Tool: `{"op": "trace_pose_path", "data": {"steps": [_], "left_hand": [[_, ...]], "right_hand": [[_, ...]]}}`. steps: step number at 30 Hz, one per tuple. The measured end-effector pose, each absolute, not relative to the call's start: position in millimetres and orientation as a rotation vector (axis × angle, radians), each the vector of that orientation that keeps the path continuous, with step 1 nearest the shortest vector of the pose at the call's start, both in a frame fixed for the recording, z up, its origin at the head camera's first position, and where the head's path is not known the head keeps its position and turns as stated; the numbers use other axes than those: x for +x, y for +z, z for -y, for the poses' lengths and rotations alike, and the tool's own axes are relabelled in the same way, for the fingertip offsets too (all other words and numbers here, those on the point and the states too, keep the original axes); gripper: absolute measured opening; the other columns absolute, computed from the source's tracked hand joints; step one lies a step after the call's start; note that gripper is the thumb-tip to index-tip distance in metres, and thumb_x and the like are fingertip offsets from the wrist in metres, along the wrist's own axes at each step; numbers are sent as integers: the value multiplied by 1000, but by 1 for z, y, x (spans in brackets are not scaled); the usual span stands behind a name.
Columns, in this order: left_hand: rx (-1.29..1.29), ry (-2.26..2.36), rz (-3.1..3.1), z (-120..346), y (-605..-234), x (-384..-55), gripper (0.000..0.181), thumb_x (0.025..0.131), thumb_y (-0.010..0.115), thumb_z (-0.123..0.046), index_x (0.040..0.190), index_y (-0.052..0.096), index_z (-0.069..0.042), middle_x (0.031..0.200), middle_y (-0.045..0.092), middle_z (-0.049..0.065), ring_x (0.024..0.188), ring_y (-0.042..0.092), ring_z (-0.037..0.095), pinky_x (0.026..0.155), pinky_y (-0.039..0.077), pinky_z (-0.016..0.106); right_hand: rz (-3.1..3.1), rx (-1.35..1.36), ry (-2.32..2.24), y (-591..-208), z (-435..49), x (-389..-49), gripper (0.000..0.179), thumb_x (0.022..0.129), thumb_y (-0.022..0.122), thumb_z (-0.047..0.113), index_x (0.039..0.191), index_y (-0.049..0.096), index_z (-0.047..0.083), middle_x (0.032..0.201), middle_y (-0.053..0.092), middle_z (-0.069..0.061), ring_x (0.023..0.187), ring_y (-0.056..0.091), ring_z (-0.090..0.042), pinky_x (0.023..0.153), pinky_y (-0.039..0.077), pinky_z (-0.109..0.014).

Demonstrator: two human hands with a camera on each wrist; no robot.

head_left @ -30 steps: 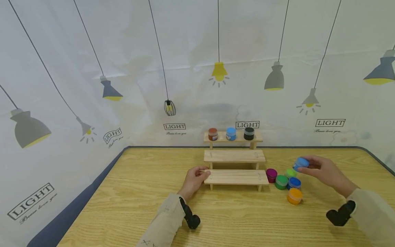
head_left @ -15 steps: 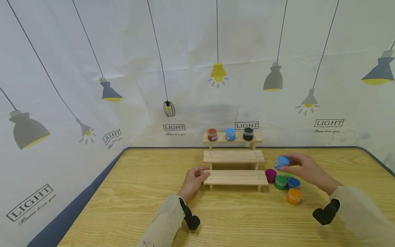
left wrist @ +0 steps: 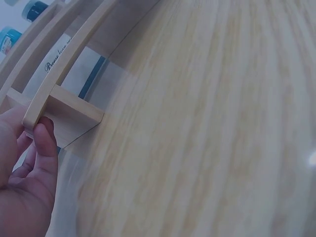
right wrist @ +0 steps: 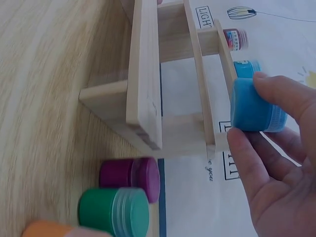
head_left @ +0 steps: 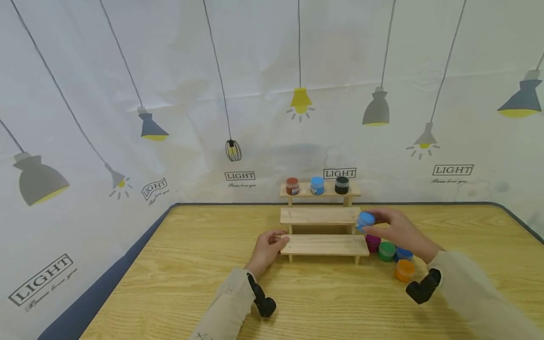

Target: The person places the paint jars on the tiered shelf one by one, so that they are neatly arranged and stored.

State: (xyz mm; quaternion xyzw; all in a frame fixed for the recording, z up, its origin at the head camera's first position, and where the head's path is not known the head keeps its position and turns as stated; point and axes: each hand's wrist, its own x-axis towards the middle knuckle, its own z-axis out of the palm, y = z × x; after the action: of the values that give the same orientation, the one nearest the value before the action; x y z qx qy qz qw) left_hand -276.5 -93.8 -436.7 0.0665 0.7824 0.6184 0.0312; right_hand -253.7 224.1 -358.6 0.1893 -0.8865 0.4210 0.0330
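The right hand pinches one blue jar near the middle step's right end; the left hand grips the lowest step. Three jars stand on top, four jars on the table.

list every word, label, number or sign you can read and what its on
"LIGHT": boxed, five times, on the white lamp-printed wall covering.
"love you": script there, first word unclear.
Too small or blurred: labels on round reddish plastic jar and round light-blue plastic jar on the top wooden tier.
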Motion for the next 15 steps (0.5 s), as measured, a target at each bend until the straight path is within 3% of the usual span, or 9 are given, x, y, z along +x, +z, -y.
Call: {"op": "trace_pose_path", "data": {"steps": [9,15], "left_hand": [[208,1905,-2395,92,-415,-261,29,88,56,-14,110,57,4,77,56,5,61,48,13,57,45,30],[205,1926,-2372,94,-431,-273,29,87,59,-18,109,58,0,76,56,3,60,47,13,54,43,28]], "right_hand": [[2661,692,1310,-358,-197,-265,45,82,65,20,118,52,-4,103,58,-14,93,55,-28,78,46,-40],[2652,782,1333,-357,-178,-272,44,81,66,19,116,53,-3,101,58,-13,92,56,-28,75,47,-38]]}}
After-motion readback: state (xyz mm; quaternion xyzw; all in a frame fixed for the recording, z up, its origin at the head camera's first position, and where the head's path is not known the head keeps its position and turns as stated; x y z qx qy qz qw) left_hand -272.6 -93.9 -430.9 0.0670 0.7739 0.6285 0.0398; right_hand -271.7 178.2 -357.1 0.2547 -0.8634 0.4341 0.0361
